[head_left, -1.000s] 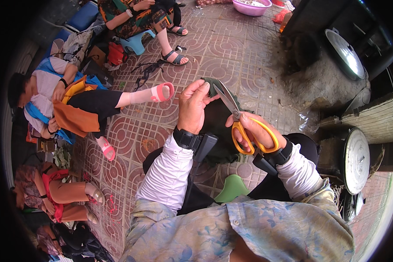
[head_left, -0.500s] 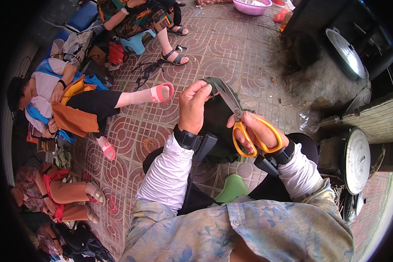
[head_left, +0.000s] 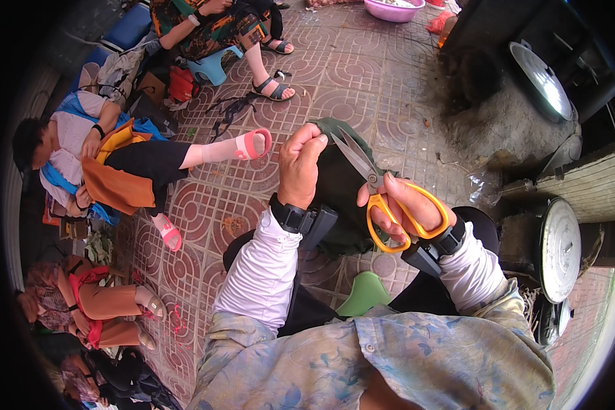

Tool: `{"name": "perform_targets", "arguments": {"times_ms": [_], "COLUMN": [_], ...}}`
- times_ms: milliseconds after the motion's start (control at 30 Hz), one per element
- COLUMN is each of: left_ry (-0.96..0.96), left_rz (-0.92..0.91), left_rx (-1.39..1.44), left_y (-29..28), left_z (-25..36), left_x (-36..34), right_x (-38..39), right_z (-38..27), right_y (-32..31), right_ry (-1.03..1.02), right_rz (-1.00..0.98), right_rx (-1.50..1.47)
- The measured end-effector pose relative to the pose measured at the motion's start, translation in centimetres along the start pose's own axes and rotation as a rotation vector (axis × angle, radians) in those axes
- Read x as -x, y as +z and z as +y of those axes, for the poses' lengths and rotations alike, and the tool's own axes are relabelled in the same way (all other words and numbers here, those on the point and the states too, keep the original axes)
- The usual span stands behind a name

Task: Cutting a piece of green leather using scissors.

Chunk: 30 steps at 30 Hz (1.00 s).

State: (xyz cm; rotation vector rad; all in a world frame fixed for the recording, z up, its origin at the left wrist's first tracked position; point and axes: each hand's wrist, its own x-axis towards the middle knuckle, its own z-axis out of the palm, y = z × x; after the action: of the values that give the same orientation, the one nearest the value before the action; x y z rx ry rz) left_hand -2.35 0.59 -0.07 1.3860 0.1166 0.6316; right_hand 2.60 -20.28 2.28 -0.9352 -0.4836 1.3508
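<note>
My left hand (head_left: 298, 167) is closed on the upper edge of a dark green cloth (head_left: 338, 212), which hangs down between my arms above my lap. My right hand (head_left: 417, 208) grips scissors (head_left: 374, 179) with yellow loop handles, thumb and fingers in the loops. The steel blades point up and left over the cloth, slightly apart, their tips close to my left thumb. Whether they touch the cloth is hard to tell. Below the cloth, between my legs, shows a green plastic seat or stool (head_left: 362, 294).
Seated people (head_left: 116, 164) line the left, some holding cloth. A blue stool (head_left: 212, 65) stands under one. Purple basin (head_left: 393, 10) at top. On the right are a sooty stove (head_left: 478, 143) and pots with metal lids (head_left: 560, 253). Dark straps (head_left: 229, 113) lie on the tiled floor.
My right hand and the scissors have moved slightly down and right, drawing the blade tips a little away from the cloth's edge in my left hand, which stays nearly in place.
</note>
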Motion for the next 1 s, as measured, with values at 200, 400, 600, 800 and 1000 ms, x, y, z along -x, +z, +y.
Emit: {"name": "perform_targets", "arguments": {"times_ms": [200, 400, 600, 800, 1000], "left_ry": [0.000, 0.020, 0.030, -0.001, 0.020], "left_rz": [-0.018, -0.015, -0.013, -0.020, -0.046], "left_rx": [-0.021, -0.046, -0.063, -0.083, -0.042], "left_y": [0.4, 1.1, 0.8, 0.5, 0.6], "left_z": [0.0, 1.0, 0.7, 0.6, 0.2], "left_x": [0.2, 0.2, 0.4, 0.5, 0.3], "right_x": [-0.3, -0.3, 0.0, -0.1, -0.3], "right_z": [0.0, 0.2, 0.1, 0.2, 0.5], "right_y": [0.4, 1.3, 2.0, 1.9, 1.8], "right_ry": [-0.030, -0.169, -0.165, -0.129, -0.120], "right_rz": [0.043, 0.126, 0.184, 0.187, 0.150], "right_rx": [0.000, 0.200, 0.238, 0.220, 0.085]}}
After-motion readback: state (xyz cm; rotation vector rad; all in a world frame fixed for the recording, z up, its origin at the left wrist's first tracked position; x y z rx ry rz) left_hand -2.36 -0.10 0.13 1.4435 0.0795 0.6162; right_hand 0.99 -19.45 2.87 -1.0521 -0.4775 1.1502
